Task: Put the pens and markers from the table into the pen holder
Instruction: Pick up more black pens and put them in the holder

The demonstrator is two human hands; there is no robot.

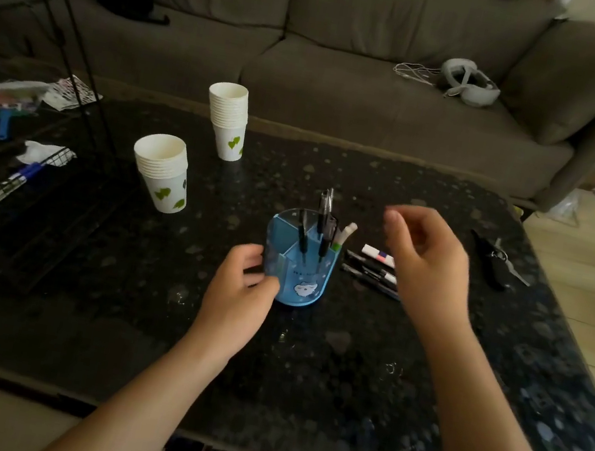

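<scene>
A clear blue pen holder (308, 279) with dividers stands upright in the middle of the dark table (322, 369). Several black pens (321, 225) and a white marker (346, 234) stick out of it. My left hand (240, 294) grips the holder's left side low down. My right hand (428, 264) hovers to the right of the holder, fingers loosely curled and apart, holding nothing. Beneath that hand, a few pens and markers (372, 268) lie flat on the table just right of the holder, partly hidden by the hand.
Two stacks of white paper cups (162, 171) (226, 121) stand behind and left of the holder. A black wire rack (41, 156) with a blue pen occupies the left. Keys (496, 260) lie at the right. A grey sofa (315, 69) runs behind the table.
</scene>
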